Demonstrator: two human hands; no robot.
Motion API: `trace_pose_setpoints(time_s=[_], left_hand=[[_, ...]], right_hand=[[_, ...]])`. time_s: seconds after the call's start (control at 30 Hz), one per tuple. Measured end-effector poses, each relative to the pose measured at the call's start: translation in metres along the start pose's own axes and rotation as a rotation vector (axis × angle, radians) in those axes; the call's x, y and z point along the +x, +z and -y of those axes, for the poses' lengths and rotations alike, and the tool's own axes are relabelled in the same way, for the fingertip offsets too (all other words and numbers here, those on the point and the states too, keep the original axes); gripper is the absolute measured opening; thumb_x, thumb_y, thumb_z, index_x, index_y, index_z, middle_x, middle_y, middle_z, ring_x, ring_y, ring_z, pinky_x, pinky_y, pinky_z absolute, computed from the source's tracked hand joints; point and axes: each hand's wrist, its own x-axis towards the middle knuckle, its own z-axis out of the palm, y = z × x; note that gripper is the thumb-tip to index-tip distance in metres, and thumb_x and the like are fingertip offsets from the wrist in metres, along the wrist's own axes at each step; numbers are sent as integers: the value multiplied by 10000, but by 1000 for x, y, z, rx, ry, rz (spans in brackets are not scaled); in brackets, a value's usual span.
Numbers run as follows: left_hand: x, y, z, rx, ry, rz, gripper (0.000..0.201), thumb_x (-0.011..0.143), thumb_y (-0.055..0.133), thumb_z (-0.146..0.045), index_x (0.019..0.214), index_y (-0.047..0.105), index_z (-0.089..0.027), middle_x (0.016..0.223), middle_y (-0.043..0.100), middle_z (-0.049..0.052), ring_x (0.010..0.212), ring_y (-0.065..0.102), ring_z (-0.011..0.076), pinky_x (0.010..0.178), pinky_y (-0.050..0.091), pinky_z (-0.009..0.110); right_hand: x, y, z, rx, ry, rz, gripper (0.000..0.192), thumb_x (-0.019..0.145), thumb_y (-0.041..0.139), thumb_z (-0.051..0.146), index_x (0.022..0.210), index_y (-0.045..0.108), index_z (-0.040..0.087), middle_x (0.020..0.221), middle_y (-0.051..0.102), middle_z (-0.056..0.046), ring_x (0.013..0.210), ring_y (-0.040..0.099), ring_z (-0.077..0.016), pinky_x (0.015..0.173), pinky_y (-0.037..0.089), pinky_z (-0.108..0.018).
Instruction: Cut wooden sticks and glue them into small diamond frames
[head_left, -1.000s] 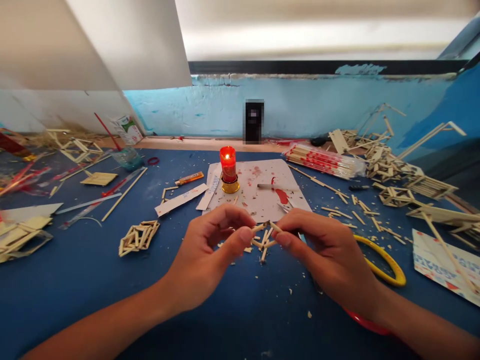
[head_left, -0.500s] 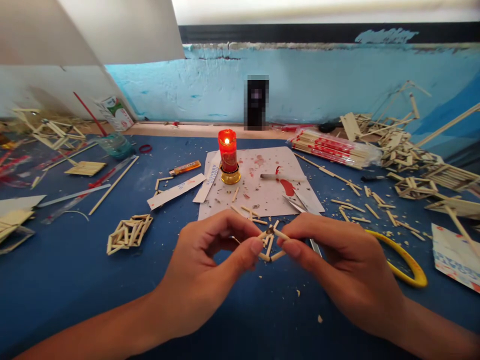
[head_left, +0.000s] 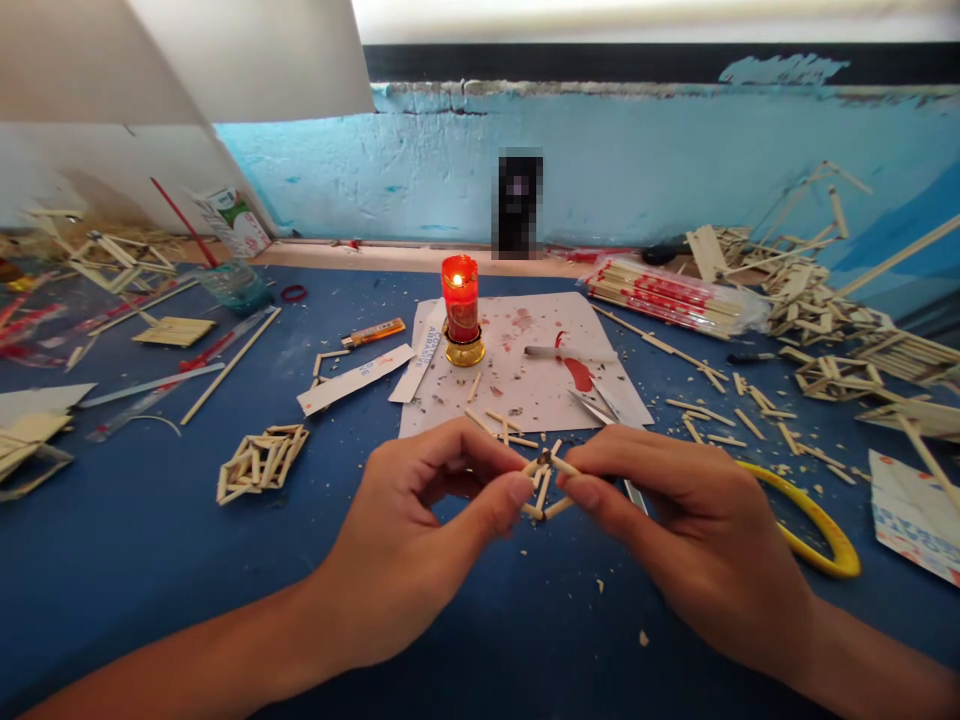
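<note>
Both hands pinch a small frame of short wooden sticks (head_left: 545, 485) just above the blue table (head_left: 150, 560). My left hand (head_left: 427, 530) grips its left side between thumb and forefinger. My right hand (head_left: 675, 530) grips the right side the same way. A lit red candle (head_left: 460, 300) in a gold holder stands beyond them on a white sheet (head_left: 525, 380) spotted with red wax. Loose short sticks lie on the sheet's near edge.
A finished stick lattice (head_left: 259, 462) lies at the left. Yellow-handled scissors (head_left: 806, 515) lie by my right wrist, with a blade (head_left: 596, 408) on the sheet. A pack of chopsticks (head_left: 675, 298), stick piles (head_left: 817, 300), an orange lighter (head_left: 373, 333) and a carton (head_left: 232, 225) surround them.
Between the first two frames the view tilted down, so everything sits higher in the picture. Both hands kept their grip on the stick frame and pressed slightly closer together.
</note>
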Motion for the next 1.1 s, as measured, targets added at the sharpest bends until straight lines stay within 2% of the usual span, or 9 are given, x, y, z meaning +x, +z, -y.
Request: trace_pose_setpoints(time_s=[0.2, 0.3, 0.37, 0.43, 0.5, 0.53, 0.63, 0.87, 1.1], left_hand=[[3, -5, 0, 240, 244, -130, 79, 910, 761, -178, 892, 747, -254, 769, 744, -54, 649, 677, 96, 609, 554, 202], [6, -9, 1, 410, 424, -173, 93, 906, 750, -130, 913, 751, -223, 803, 756, -33, 707, 690, 98, 664, 559, 194], [7, -10, 1, 492, 522, -167, 99, 902, 744, -92, 904, 749, -191, 799, 750, -22, 699, 683, 82, 649, 543, 167], [8, -10, 1, 546, 605, -157, 115, 882, 752, -46, 904, 756, -159, 808, 746, -12, 696, 681, 63, 650, 536, 134], [7, -8, 1, 570, 675, -137, 144, 858, 762, -6, 924, 767, -134, 825, 748, -4, 704, 686, 50, 683, 545, 107], [7, -8, 1, 576, 694, -125, 148, 854, 764, -1, 932, 771, -126, 831, 749, 0, 709, 690, 49, 702, 553, 102], [5, -7, 1, 589, 705, -90, 115, 870, 761, -28, 945, 777, -114, 832, 755, 14, 720, 704, 62, 721, 570, 112], [4, -7, 1, 591, 685, -58, 82, 879, 765, -48, 934, 780, -107, 824, 770, 22, 708, 710, 63, 720, 573, 105], [4, -5, 0, 572, 701, -29, 59, 882, 776, -70, 927, 777, -107, 819, 774, 25, 691, 704, 61, 704, 567, 102]], right_hand=[[-1, 0, -2, 41, 56, -35, 86, 949, 672, 337, 922, 698, 260, 772, 716, 10, 668, 664, -165, 588, 534, -274], [0, -6, -2, -61, 53, -100, 350, 993, 597, 308, 667, 497, 227, 559, 449, 59, 493, 432, -103, 451, 355, -237], [-1, -11, -3, -122, 41, -141, 469, 1018, 565, 293, 601, 366, 210, 529, 285, 65, 463, 293, -92, 427, 254, -250], [-2, -14, -4, -128, 5, -188, 396, 1011, 575, 252, 641, 440, 213, 571, 359, 60, 510, 360, -99, 468, 310, -247], [-3, -14, -4, -82, -61, -177, 127, 976, 607, 184, 859, 618, 232, 761, 566, 36, 687, 536, -120, 611, 448, -239], [-3, -13, -4, -54, -110, -146, 106, 955, 622, 148, 998, 659, 237, 896, 629, 16, 805, 591, -132, 705, 491, -244], [-4, -7, -3, -17, -193, -49, 319, 910, 659, 80, 1193, 677, 226, 1105, 674, -10, 972, 642, -129, 851, 519, -230], [-2, -2, 2, -70, -228, -42, 259, 865, 717, 79, 1101, 715, 186, 1049, 736, 7, 935, 704, -69, 858, 530, -137], [0, -3, 3, -44, -194, -24, 177, 856, 756, 112, 1025, 749, 166, 942, 760, 8, 839, 718, -63, 780, 550, -131]])
